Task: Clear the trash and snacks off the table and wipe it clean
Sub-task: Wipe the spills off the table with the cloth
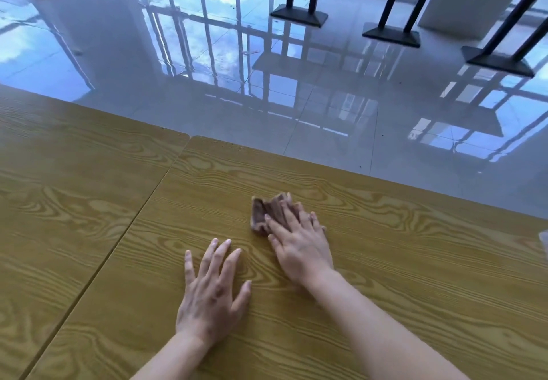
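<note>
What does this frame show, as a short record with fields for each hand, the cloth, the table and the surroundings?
left hand: flat on the table, fingers spread, holding nothing
right hand: fingers straight, pressing the cloth onto the table
cloth: brownish, crumpled, partly under the right hand's fingers
table: wood-grain top, butted against a second table on its left
surroundings: glossy tiled floor, black table bases beyond
task stage: wiping

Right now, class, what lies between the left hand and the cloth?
Nothing: the head view shows bare table between the left hand and the cloth.
</note>
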`<state>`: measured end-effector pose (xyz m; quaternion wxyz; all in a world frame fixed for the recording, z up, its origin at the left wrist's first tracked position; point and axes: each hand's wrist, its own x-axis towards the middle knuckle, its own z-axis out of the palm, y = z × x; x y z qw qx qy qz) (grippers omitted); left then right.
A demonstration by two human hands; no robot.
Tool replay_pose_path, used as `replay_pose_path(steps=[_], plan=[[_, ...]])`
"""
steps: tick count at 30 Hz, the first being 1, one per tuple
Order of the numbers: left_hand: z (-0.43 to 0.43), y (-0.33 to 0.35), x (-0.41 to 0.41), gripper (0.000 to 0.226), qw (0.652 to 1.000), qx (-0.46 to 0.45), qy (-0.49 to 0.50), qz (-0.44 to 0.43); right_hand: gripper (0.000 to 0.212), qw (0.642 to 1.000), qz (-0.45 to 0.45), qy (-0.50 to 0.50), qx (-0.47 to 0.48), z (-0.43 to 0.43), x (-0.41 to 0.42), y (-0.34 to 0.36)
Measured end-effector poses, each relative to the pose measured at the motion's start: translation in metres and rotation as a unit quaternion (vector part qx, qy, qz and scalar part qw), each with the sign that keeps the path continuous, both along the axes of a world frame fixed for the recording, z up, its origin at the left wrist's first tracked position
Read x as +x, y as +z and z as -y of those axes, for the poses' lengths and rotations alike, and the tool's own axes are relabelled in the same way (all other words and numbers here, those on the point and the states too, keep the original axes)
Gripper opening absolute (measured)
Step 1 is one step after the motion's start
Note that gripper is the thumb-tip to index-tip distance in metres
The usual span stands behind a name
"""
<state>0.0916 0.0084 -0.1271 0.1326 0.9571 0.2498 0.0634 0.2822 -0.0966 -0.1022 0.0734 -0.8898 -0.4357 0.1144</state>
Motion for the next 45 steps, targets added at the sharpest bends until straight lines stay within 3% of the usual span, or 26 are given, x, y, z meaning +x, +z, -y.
replay_pose_path(steps=[6, 12, 18, 23, 27, 35, 45], plan=[[-0.002, 0.0, -0.002, 0.063, 0.999, -0.037, -0.012, 0.024, 0.047, 0.995, 0.022, 0.098, -0.009, 0.098, -0.046, 0.001], [-0.005, -0.001, -0.002, 0.067, 0.999, -0.041, -0.027, 0.002, 0.056, 0.988, 0.018, -0.15, -0.021, 0.063, -0.017, 0.0], [-0.014, 0.004, -0.007, 0.07, 0.991, -0.115, -0.003, 0.071, 0.052, 0.991, -0.017, 0.13, -0.009, 0.035, -0.051, 0.01], [-0.01, 0.016, -0.001, 0.065, 0.993, -0.072, -0.08, 0.057, 0.08, 0.991, -0.043, 0.03, 0.12, 0.085, -0.043, 0.003], [-0.004, 0.006, 0.009, 0.064, 0.989, -0.022, -0.147, 0.029, 0.065, 0.98, -0.064, 0.06, 0.177, 0.072, -0.054, -0.014], [-0.038, 0.003, 0.001, 0.049, 0.998, 0.042, -0.038, 0.031, 0.044, 0.954, -0.05, 0.234, 0.179, 0.0, -0.026, -0.022], [-0.129, 0.003, 0.043, 0.043, 0.998, 0.034, 0.042, 0.027, 0.049, 0.966, -0.062, 0.21, 0.14, -0.106, 0.008, -0.016]])
